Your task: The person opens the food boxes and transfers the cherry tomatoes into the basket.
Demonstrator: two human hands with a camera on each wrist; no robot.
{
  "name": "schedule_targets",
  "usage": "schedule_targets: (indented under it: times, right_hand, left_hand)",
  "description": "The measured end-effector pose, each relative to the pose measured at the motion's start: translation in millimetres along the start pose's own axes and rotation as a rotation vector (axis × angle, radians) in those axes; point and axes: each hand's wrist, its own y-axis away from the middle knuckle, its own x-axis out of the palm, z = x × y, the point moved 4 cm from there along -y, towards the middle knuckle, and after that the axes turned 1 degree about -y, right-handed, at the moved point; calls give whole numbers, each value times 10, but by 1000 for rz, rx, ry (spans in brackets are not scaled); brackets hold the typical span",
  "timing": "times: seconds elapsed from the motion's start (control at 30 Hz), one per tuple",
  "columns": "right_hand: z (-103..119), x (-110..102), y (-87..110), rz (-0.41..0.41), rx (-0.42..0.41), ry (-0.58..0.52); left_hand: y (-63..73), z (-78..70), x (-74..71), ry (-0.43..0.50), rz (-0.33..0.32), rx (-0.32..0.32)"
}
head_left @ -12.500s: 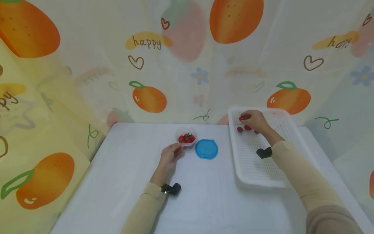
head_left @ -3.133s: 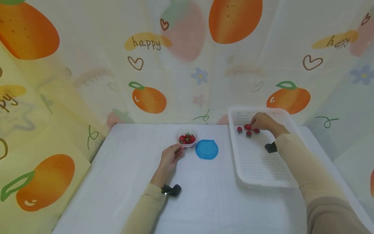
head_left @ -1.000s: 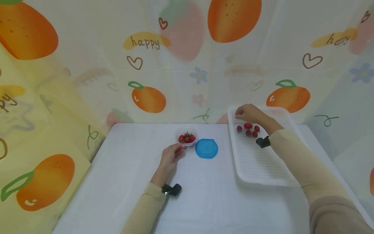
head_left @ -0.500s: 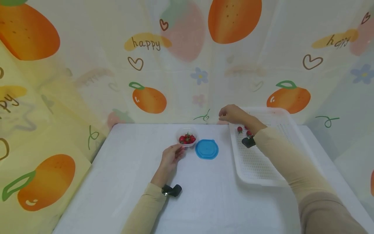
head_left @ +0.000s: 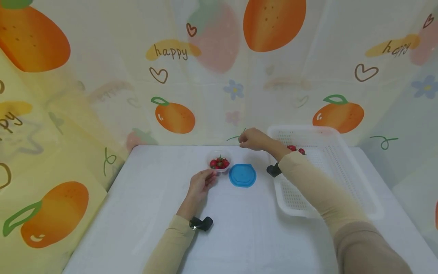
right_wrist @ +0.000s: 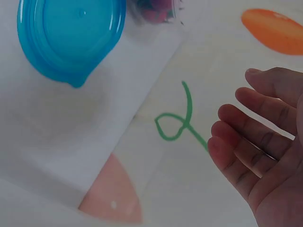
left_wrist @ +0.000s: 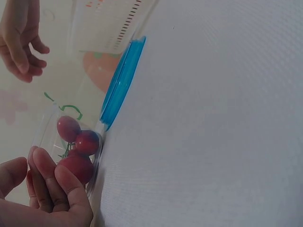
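Note:
On the white table a small clear container (head_left: 219,154) holds several cherry tomatoes (head_left: 219,163). My left hand (head_left: 200,184) touches its near side with loosely bent fingers, and in the left wrist view the thumb (left_wrist: 13,173) stays apart from them. My right hand (head_left: 252,139) hovers in front of the backdrop, behind the blue lid (head_left: 242,175). In the right wrist view its bent fingers (right_wrist: 253,124) are spread, with nothing between them and the thumb. More cherry tomatoes (head_left: 296,149) lie in the white perforated tray (head_left: 291,196), some hidden by my right forearm.
The tray takes up the table's right side, reaching to the back edge. A printed cloth backdrop (head_left: 212,95) stands close behind the table (head_left: 137,213). The blue lid lies flat just right of the container, and the right forearm crosses over the tray.
Earlier my right hand placed cherry tomatoes in the tray, where their number grew. Over the last second it moved left, out past the tray's rim. The left hand stays at the container.

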Motion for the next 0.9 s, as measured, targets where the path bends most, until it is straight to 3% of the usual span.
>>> schedule_targets:
  times: [0.57,0.9]
  right_hand:
    - [475,380,-198,112,-65,77]
    - [562,596,-257,158,-60,166]
  left_hand:
    - [0,-16,-8,10,-18,-25]
    - [-15,-6,1,14,-21,-21]
